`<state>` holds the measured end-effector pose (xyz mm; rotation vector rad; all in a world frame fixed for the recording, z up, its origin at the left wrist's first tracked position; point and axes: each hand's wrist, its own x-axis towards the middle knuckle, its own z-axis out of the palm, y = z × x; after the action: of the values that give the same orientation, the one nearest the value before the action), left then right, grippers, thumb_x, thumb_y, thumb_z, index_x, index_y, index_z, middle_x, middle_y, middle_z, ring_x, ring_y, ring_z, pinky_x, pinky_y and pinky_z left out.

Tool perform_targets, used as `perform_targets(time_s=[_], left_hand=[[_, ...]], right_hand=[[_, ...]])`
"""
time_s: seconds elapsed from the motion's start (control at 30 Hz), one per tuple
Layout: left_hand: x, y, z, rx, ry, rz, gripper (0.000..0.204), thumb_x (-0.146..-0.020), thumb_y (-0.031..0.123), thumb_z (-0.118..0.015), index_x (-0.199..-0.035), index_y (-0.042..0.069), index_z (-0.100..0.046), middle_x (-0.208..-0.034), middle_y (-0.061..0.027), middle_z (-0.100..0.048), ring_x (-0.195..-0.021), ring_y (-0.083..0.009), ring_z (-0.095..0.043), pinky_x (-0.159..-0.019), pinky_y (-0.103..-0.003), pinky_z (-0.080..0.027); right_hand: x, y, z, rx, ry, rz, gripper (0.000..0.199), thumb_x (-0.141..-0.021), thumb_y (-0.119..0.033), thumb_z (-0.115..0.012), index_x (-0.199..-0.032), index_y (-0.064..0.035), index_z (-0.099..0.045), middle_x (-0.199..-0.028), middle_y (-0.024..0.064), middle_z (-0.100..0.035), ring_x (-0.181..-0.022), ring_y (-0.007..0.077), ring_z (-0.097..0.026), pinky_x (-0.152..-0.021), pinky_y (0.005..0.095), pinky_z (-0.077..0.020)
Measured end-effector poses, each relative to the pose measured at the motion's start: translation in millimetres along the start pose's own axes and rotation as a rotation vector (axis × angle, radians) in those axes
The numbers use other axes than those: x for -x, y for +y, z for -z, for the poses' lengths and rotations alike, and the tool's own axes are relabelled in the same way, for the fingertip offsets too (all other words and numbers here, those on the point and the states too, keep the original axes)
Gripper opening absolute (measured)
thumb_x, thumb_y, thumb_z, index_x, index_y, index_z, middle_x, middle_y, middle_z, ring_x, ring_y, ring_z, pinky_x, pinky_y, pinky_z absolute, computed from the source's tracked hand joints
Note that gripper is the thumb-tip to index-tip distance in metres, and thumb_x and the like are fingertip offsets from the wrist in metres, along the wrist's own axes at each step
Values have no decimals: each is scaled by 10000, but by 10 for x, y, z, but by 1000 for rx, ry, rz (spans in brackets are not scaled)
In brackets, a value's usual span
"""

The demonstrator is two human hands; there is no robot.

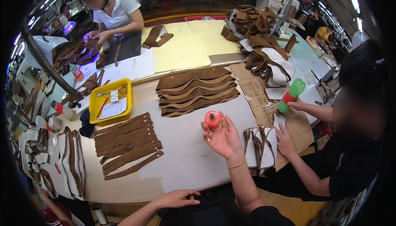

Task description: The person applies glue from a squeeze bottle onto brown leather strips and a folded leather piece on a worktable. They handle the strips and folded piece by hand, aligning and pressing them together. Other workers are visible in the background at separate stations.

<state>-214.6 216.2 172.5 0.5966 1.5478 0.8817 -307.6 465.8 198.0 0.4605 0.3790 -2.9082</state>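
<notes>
My right hand (225,137) is raised palm up over the pale worktop, its fingers curled round a small bottle with a red top and a dark tip (213,120). The bottle's lower body is mostly hidden. At the near table edge my left hand (178,199) rests with its fingers stretched out and nothing in them. Wide brown strips (198,90) lie in an overlapping row beyond my right hand. Narrower brown strips (128,143) are spread to the left. Close to my right forearm are white pieces with brown edging (260,147).
A yellow tray (128,102) holds papers and a red pen. On the right, a co-worker grips a green bottle (296,89) above brown cardboard (299,137). Across the table another person handles brown pieces. Brown material is heaped at the far right (251,19); white-and-brown strips (72,164) lie left.
</notes>
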Motion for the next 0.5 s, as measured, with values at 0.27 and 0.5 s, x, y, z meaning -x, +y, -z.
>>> perform_targets(time_s=[0.27, 0.5], left_hand=[[-44, -5, -43, 22, 61, -30, 583, -934, 475, -569, -1350, 73, -497, -964, -22, -597, -803, -116, -537, -745, -265, -453], [9, -19, -63, -126, 361, -71, 494, -942, 400, -564, -1278, 39, -533, -979, -101, -627, -813, -227, -630, -748, -340, -498]], right_hand=[[-38, -96, 197, -81, -48, -16, 287, -976, -391, -479, -1177, -200, -554, -1133, 98, -606, -1014, 268, -606, -800, 383, -482], [-125, -134, 361, -58, 36, 25, 428, -969, -387, -487, -1294, -110, -466, -1209, 191, -568, -954, 246, -618, -812, 374, -473]])
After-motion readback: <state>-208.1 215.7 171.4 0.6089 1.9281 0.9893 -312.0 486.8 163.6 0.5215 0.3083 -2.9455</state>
